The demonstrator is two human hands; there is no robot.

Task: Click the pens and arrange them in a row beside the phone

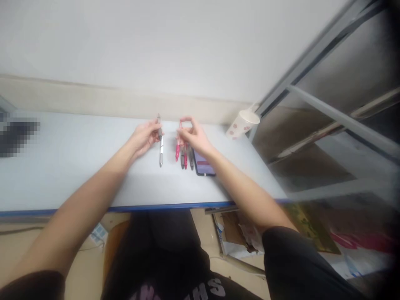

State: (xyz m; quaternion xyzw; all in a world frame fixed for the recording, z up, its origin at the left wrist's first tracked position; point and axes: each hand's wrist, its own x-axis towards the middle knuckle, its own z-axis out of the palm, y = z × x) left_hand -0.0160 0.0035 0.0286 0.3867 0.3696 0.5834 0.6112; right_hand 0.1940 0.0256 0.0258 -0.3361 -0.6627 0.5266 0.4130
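My left hand (146,135) is closed around a grey pen (159,130), which points down with its dark end toward me. Just below that end, a white and grey pen (161,152) extends toward the desk's front; I cannot tell if it is also held or lies on the desk. My right hand (195,135) pinches a pink-red pen (178,151) between thumb and fingers. Beneath and beside this hand lie a grey pen (183,160), a red pen (185,158) and another grey pen (191,160), their upper parts hidden by the hand.
A phone (204,166) with a lit screen lies under my right wrist. At the back right a patterned paper cup (242,125) stands near a metal frame (300,66). A pixelated dark object (18,135) is at the far left. The desk's blue edge (175,206) runs before me.
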